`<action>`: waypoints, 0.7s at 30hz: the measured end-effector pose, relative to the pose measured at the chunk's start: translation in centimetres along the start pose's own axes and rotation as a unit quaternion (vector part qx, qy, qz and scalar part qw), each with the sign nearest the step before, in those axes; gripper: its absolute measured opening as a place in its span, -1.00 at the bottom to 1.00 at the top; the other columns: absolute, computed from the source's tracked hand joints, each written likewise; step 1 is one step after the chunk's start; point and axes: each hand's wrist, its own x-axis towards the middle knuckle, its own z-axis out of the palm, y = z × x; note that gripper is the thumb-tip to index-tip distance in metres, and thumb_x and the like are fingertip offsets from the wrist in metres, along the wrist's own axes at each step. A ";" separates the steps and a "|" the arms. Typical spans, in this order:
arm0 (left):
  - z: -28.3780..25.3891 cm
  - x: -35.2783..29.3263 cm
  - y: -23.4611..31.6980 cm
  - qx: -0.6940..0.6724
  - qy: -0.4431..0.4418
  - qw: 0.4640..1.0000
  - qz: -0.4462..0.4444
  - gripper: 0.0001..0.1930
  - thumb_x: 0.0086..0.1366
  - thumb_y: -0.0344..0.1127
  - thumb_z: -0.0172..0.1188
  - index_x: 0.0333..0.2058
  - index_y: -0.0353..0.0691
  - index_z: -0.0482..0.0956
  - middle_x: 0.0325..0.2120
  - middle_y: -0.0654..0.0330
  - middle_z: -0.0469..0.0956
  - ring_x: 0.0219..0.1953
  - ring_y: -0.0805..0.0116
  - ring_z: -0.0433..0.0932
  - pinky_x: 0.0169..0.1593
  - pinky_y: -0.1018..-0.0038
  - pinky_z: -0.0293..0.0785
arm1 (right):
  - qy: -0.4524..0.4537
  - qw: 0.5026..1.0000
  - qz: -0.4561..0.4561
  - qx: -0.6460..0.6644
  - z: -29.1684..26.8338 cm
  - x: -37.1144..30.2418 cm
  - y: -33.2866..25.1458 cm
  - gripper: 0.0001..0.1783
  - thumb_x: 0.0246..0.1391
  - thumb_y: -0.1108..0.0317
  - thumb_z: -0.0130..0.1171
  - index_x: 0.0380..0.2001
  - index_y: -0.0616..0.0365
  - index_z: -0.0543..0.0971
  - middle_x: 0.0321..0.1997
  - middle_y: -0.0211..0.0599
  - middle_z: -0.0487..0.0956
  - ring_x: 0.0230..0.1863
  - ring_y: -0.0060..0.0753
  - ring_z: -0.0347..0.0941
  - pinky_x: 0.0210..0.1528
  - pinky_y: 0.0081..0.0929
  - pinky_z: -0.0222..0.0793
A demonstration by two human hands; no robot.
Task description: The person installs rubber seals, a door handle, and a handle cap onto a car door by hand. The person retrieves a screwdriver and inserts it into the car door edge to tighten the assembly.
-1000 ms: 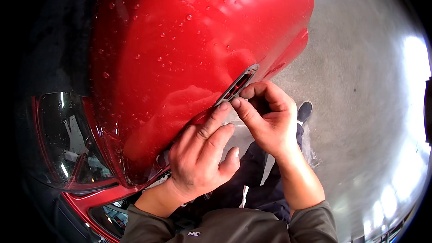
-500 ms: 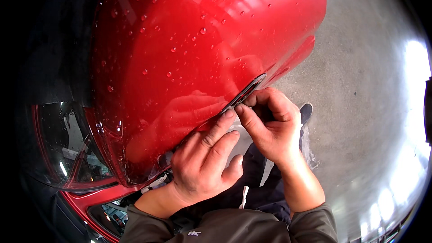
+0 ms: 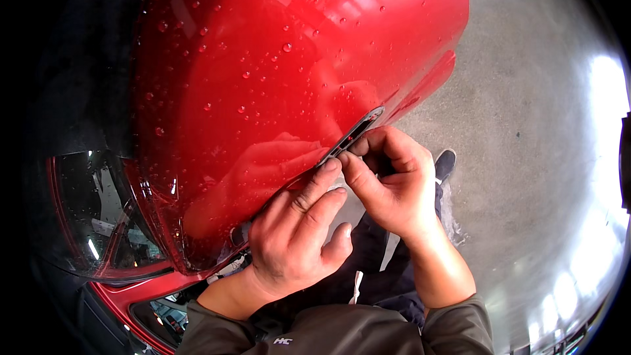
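Note:
A glossy red car body panel (image 3: 230,131) fills the middle of the view, with water drops scattered over it. Along its lower right edge runs a narrow dark slot with a grey rim (image 3: 363,127). My right hand (image 3: 397,190) is at the lower part of this slot, thumb and forefinger pinched together against the rim; whatever lies between the fingertips is too small to make out. Just to the left, my left hand (image 3: 286,243) rests its fingertips by the slot's lower end, with its fingers stretched and the thumb apart. It holds nothing.
Grey concrete floor (image 3: 513,131) stretches to the right, with bright light reflected on it. My dark shoe (image 3: 445,163) stands below the panel. At the lower left are a car window (image 3: 108,217) and a red frame (image 3: 128,292).
The panel and its slot sit slightly farther left in view, and my hands shift a little with them. Both hands keep nearly the same pose against the slot.

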 end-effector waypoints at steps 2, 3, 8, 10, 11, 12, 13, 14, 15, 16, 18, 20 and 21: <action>0.1 0.0 -0.1 -0.004 0.004 1.000 0.003 -0.65 0.30 -0.26 0.28 -0.04 -0.38 0.62 0.17 -0.09 0.60 -0.04 -0.14 0.68 0.05 0.13 0.65 | 0.000 1.000 -0.007 -0.001 0.0 0.1 0.2 -0.88 0.11 0.53 0.37 -0.37 0.25 0.58 -0.49 -0.36 0.64 -0.46 -0.62 0.59 -0.36 -0.58 0.50; 0.1 0.0 -0.1 -0.008 0.007 1.000 0.006 -0.66 0.30 -0.26 0.28 -0.04 -0.38 0.62 0.17 -0.10 0.60 -0.03 -0.15 0.68 0.06 0.13 0.65 | 0.000 1.000 -0.007 -0.001 -0.1 0.2 0.0 -0.88 0.11 0.53 0.37 -0.37 0.25 0.58 -0.49 -0.36 0.64 -0.46 -0.62 0.59 -0.36 -0.58 0.50; -0.1 0.0 -0.1 -0.030 -0.004 1.000 -0.002 -0.67 0.30 -0.27 0.28 -0.06 -0.38 0.61 0.17 -0.16 0.59 -0.03 -0.17 0.68 0.06 0.13 0.64 | -0.005 0.998 0.014 0.061 0.1 0.1 -0.5 -0.86 0.11 0.53 0.38 -0.40 0.26 0.57 -0.52 -0.38 0.62 -0.47 -0.66 0.56 -0.38 -0.59 0.48; -0.1 -0.1 -0.1 -0.029 -0.005 1.000 0.001 -0.67 0.30 -0.27 0.28 -0.06 -0.38 0.61 0.16 -0.18 0.59 -0.03 -0.18 0.68 0.06 0.13 0.64 | -0.004 0.999 0.008 0.040 -0.1 0.2 -0.3 -0.85 0.11 0.53 0.38 -0.41 0.25 0.56 -0.52 -0.38 0.62 -0.47 -0.66 0.55 -0.38 -0.58 0.47; -0.1 -0.1 -0.1 -0.031 0.000 0.999 0.008 -0.68 0.32 -0.25 0.27 -0.07 -0.38 0.61 0.16 -0.20 0.59 -0.05 -0.17 0.69 0.02 0.15 0.66 | -0.005 1.000 0.002 0.017 -0.2 0.3 -0.2 -0.84 0.11 0.53 0.39 -0.43 0.25 0.56 -0.52 -0.39 0.63 -0.48 -0.67 0.54 -0.39 -0.58 0.46; -0.1 -0.2 -0.1 -0.034 0.006 0.999 0.015 -0.68 0.33 -0.24 0.27 -0.08 -0.38 0.61 0.16 -0.21 0.59 -0.08 -0.15 0.70 -0.03 0.17 0.67 | -0.004 1.000 0.002 0.018 -0.3 0.2 -0.3 -0.84 0.11 0.53 0.39 -0.43 0.25 0.56 -0.52 -0.39 0.63 -0.48 -0.67 0.54 -0.39 -0.58 0.46; -0.3 -0.4 0.1 -0.033 0.004 0.999 0.016 -0.68 0.33 -0.24 0.27 -0.08 -0.38 0.61 0.16 -0.21 0.59 -0.08 -0.15 0.70 -0.03 0.17 0.67 | -0.007 1.000 0.010 0.016 -0.4 0.2 -0.6 -0.83 0.10 0.53 0.40 -0.43 0.25 0.56 -0.52 -0.39 0.63 -0.49 -0.67 0.53 -0.40 -0.58 0.46; -0.7 -0.7 0.5 -0.016 0.013 0.999 0.026 -0.68 0.35 -0.23 0.26 -0.08 -0.38 0.60 0.15 -0.23 0.59 -0.11 -0.13 0.71 -0.08 0.20 0.69 | -0.010 1.000 0.017 0.015 -0.4 0.2 -0.6 -0.82 0.09 0.52 0.41 -0.44 0.24 0.55 -0.52 -0.39 0.63 -0.50 -0.66 0.52 -0.40 -0.57 0.45; -0.9 -0.8 0.6 0.001 0.021 0.999 0.035 -0.68 0.37 -0.21 0.25 -0.07 -0.38 0.58 0.15 -0.25 0.59 -0.14 -0.11 0.73 -0.13 0.22 0.70 | -0.008 1.000 0.017 0.018 -0.4 0.3 -0.4 -0.82 0.09 0.52 0.41 -0.44 0.24 0.55 -0.52 -0.39 0.63 -0.50 -0.66 0.52 -0.40 -0.57 0.45; -0.8 -0.7 0.6 0.002 0.019 0.999 0.037 -0.68 0.37 -0.21 0.25 -0.07 -0.38 0.58 0.15 -0.25 0.59 -0.14 -0.11 0.73 -0.13 0.22 0.70 | -0.005 1.000 0.009 0.021 -0.4 0.3 -0.2 -0.81 0.08 0.52 0.42 -0.45 0.24 0.55 -0.52 -0.38 0.63 -0.51 -0.66 0.51 -0.41 -0.57 0.45; -0.4 -0.7 0.2 0.035 0.048 0.997 0.051 -0.67 0.40 -0.20 0.23 -0.05 -0.37 0.56 0.14 -0.29 0.59 -0.19 -0.07 0.74 -0.19 0.25 0.70 | 0.001 1.000 0.001 0.028 -0.4 0.3 0.1 -0.80 0.08 0.52 0.43 -0.46 0.24 0.55 -0.53 -0.38 0.63 -0.51 -0.65 0.50 -0.41 -0.56 0.45; -0.2 -0.8 0.1 0.052 0.037 0.996 0.058 -0.64 0.39 -0.20 0.24 -0.01 -0.38 0.54 0.14 -0.31 0.58 -0.18 -0.08 0.73 -0.18 0.24 0.70 | -0.001 0.999 -0.003 0.038 -0.3 0.4 0.1 -0.78 0.07 0.50 0.44 -0.47 0.24 0.54 -0.54 -0.36 0.60 -0.53 -0.65 0.49 -0.44 -0.55 0.43; -0.3 -0.8 0.2 0.061 0.034 0.996 0.050 -0.63 0.39 -0.20 0.24 0.00 -0.39 0.54 0.14 -0.31 0.58 -0.18 -0.09 0.73 -0.18 0.24 0.70 | 0.003 0.999 -0.003 0.043 -0.2 0.4 0.1 -0.78 0.07 0.50 0.44 -0.47 0.24 0.54 -0.54 -0.36 0.60 -0.53 -0.65 0.49 -0.44 -0.55 0.43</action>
